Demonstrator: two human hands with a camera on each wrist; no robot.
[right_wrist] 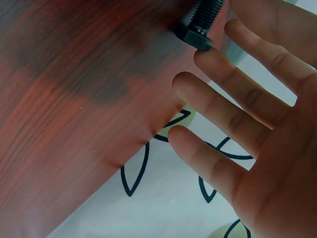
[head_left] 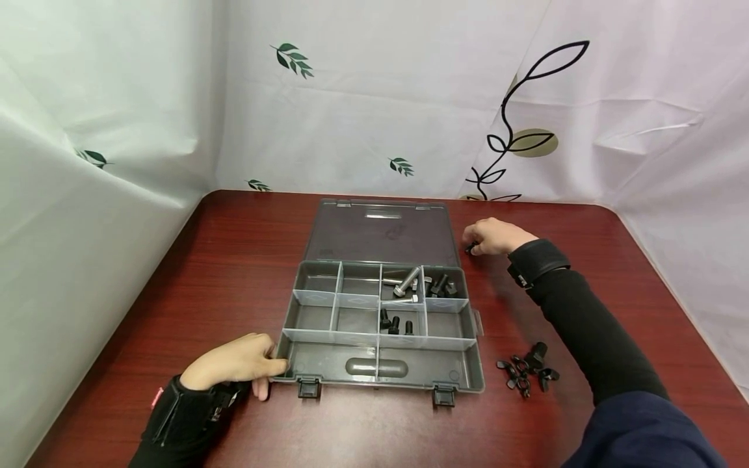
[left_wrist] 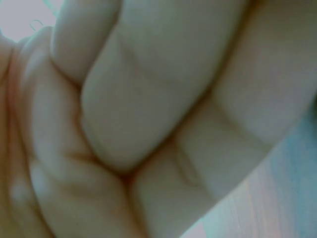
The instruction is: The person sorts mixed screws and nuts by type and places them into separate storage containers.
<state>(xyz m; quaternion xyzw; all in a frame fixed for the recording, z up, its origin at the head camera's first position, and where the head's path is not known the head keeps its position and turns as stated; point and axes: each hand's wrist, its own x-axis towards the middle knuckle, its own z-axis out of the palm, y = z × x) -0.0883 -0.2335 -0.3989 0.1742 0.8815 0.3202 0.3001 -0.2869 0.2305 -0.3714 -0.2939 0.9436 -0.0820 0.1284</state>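
A grey plastic compartment box [head_left: 333, 356] lies on the table with its lid [head_left: 380, 231] folded back. My left hand [head_left: 236, 361] grips its near left corner; the left wrist view shows curled fingers [left_wrist: 148, 74] and the box is out of sight there. Beyond the box's right side, my right hand [head_left: 496, 236] reaches down to a black bolt [right_wrist: 198, 29]. Its fingers are nearly straight and spread, one fingertip [right_wrist: 204, 58] at the bolt's head, the thumb near its shaft. Silver bolts [head_left: 406, 283] and black bolts [head_left: 440, 286] lie in neighbouring back compartments, more short black bolts [head_left: 394, 325] in a middle one.
Several black wing-shaped pieces [head_left: 522, 374] lie in a pile on the table right of the box, near my right forearm. Two black latches [head_left: 309, 388] stick out from the box's front. White patterned cloth [head_left: 363, 97] hangs behind the reddish table [head_left: 234, 260] and along both sides.
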